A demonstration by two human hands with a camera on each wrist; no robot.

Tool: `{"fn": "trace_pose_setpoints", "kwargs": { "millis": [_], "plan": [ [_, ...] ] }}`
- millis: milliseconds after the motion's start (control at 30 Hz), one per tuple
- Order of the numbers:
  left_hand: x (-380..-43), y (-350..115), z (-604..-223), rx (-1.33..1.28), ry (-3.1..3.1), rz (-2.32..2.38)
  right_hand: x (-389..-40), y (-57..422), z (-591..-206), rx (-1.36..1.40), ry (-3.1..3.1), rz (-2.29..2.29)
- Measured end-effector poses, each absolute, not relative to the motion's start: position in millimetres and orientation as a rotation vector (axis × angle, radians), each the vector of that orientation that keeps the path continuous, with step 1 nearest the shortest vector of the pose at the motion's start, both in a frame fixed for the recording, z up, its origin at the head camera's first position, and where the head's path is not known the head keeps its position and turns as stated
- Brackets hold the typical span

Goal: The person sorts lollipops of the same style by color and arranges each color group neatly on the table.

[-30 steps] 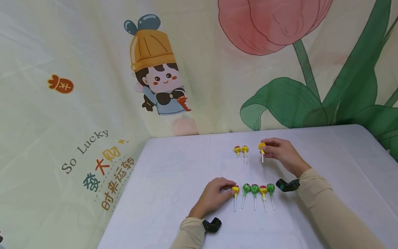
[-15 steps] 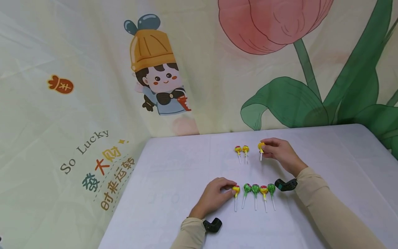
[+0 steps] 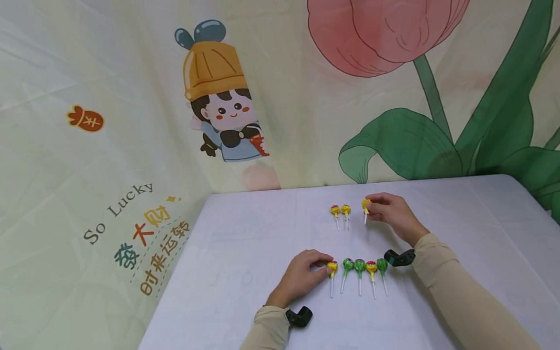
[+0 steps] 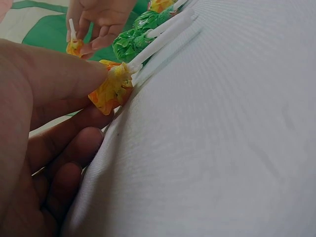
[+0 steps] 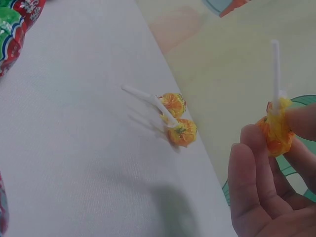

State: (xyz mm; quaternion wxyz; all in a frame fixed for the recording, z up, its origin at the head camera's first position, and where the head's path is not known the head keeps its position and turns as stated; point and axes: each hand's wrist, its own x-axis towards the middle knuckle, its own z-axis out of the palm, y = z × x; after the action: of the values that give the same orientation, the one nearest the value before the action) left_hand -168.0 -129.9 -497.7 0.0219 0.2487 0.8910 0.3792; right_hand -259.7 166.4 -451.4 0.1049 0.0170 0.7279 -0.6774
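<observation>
My left hand [image 3: 302, 274] pinches the yellow-wrapped head of a lollipop [image 4: 114, 89] at the left end of the front row, its white stick pointing toward me. Farther back, my right hand [image 3: 395, 216] holds a yellow lollipop [image 5: 279, 131] between thumb and fingers, raised over the table in the right wrist view. Left of it lie two yellow lollipops, one with a red top [image 3: 335, 210] and one plain yellow [image 3: 345, 209]. Beside the left hand's lollipop, the front row goes on with green lollipops [image 3: 359, 265] and another yellow-and-red lollipop [image 3: 371, 266].
A white cloth covers the table [image 3: 245, 233]. Behind its back edge hangs a printed curtain [image 3: 297, 97] with a cartoon figure, a pink tulip and leaves. Each wrist wears a black camera band [image 3: 299, 316]; the right one is close to the rightmost green lollipop [image 3: 382, 265].
My right hand has moved slightly left with its yellow lollipop, closer to the two at the back. The left hand stays on its lollipop in the front row.
</observation>
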Motion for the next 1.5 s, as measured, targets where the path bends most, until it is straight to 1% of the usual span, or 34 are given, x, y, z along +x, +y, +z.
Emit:
{"fn": "trace_pose_setpoints", "kwargs": {
  "millis": [400, 633, 900, 1500],
  "plan": [
    [-168.0, -129.6, -497.6, 0.726, 2.751, 1.158, -265.5, 163.2, -452.0, 0.065, 2.193, -1.960],
    [-168.7, -130.2, -498.2, 0.739, 2.757, 1.159, -269.6, 159.9, -450.5, 0.004, 2.232, -1.910],
    [-168.6, -130.4, -497.7, 0.779, 2.754, 1.179, -273.6, 159.8, -454.4, -0.015, 2.273, -1.848],
    [-168.5, -131.0, -498.6, 0.741, 2.746, 1.177, -286.4, 157.4, -469.5, 0.017, 2.287, -1.815]
  ]
}}
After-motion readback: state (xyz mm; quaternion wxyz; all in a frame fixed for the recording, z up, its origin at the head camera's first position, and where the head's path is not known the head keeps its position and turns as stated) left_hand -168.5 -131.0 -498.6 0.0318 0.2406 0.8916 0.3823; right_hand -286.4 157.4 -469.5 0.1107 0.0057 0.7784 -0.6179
